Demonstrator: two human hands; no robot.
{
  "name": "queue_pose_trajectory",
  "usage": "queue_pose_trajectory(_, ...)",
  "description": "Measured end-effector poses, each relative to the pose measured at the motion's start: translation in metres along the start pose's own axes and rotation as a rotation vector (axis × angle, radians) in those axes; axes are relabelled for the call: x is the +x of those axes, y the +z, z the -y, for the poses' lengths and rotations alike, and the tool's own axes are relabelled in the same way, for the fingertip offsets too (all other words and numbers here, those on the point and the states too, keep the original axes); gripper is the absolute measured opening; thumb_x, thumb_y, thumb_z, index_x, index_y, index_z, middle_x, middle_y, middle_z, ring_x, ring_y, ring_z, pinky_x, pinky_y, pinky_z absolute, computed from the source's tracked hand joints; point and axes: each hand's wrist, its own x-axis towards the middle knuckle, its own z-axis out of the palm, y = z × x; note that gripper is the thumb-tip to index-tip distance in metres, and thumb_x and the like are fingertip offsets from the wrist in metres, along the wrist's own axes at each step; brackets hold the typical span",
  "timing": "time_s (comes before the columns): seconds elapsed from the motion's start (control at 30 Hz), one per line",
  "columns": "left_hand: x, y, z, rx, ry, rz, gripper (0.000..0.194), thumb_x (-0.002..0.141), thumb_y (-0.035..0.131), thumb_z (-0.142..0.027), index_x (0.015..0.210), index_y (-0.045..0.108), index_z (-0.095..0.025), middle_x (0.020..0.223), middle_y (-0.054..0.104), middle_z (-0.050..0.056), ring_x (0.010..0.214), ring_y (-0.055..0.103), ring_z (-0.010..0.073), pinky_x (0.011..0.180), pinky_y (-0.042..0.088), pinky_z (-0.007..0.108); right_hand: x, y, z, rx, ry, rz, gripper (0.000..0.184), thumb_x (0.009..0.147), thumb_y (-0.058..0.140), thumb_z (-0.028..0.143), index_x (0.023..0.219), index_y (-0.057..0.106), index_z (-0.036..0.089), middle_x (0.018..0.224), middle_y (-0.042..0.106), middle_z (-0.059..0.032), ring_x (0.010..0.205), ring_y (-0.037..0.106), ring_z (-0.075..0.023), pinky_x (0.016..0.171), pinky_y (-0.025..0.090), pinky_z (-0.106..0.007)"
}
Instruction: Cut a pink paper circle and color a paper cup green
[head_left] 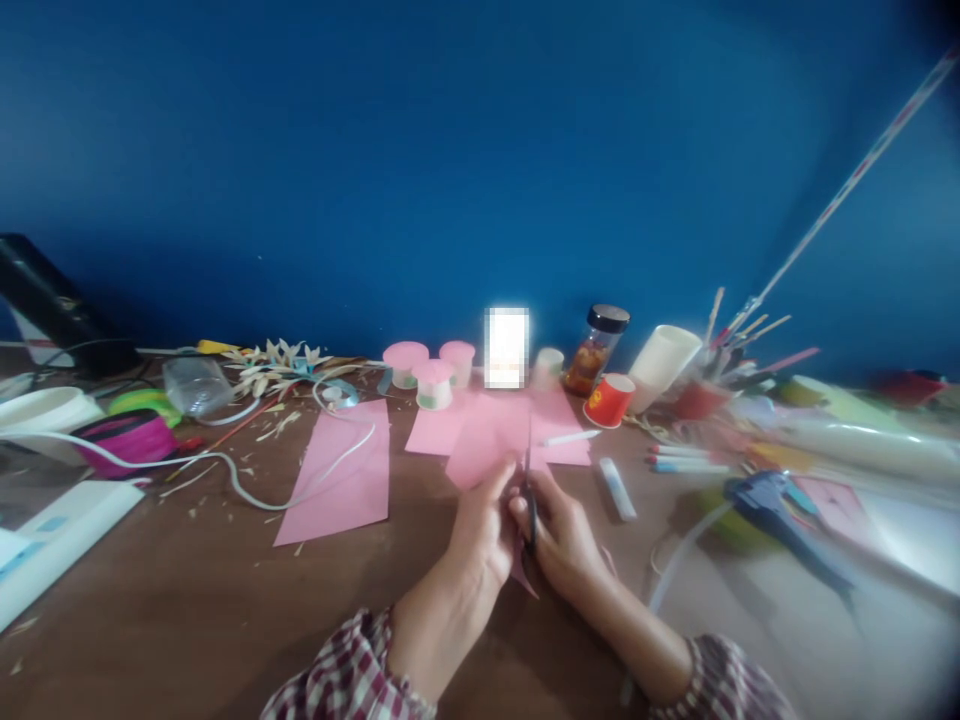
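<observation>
My right hand (564, 537) is closed round dark-handled scissors (531, 505), their blades pointing away from me. Close beside it, my left hand (482, 530) pinches a piece of pink paper (484, 445). The scissors' blades lie along the right side of that piece, and a pink strip (523, 575) hangs below the hands. Behind the held piece, more pink paper (566, 410) lies on the table, with a white pen (572, 438) on it. Several small cups with pink round tops (433, 372) stand at the back, left of a bright pixelated rectangle (506, 347).
A pink sheet (341, 470) lies left under a white cable (232, 475). At the right are a glue stick (616, 490), a red paper cup (609, 401), a lidded jar (596, 350) and a blue glue gun (787, 525). A white power strip (64, 535) sits far left.
</observation>
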Motion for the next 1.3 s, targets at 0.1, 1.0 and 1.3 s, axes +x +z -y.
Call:
queue_pose_trajectory(0.1,-0.0016,0.0026,-0.0001,-0.014,0.008,-0.013,0.012,0.070,0.073,-0.020,0.071,0.065,-0.011,0.060,0.063,0.002,0.049,0.057,0.0084,0.048,0.048,0.018,0.0001,0.0006,-0.0013,-0.007,0.005,-0.007,0.009,0.089,0.052,0.028,0.091,0.056,0.020,0.074,0.062,0.0016,0.072,0.059,-0.0158,0.065,0.044,-0.024)
queue_pose_trajectory(1.0,-0.0044,0.0060,-0.0006,-0.022,0.025,-0.063,0.011,0.069,0.073,-0.016,0.074,0.066,-0.010,0.066,0.067,0.005,0.056,0.061,0.0120,0.056,0.052,0.022,0.0024,0.0017,-0.0007,-0.006,0.025,-0.011,0.009,0.087,0.052,0.029,0.086,0.053,0.020,0.067,0.056,0.0020,0.074,0.059,-0.0175,0.068,0.046,-0.025)
queue_pose_trajectory(1.3,-0.0009,0.0015,0.0016,-0.021,-0.008,-0.014,0.009,0.075,0.069,-0.017,0.074,0.065,-0.009,0.068,0.066,0.006,0.055,0.060,0.0115,0.055,0.052,0.022,0.0006,0.0006,0.0002,0.004,0.022,-0.032,0.011,0.087,0.052,0.031,0.086,0.053,0.020,0.064,0.054,0.0026,0.066,0.056,-0.0162,0.067,0.047,-0.026)
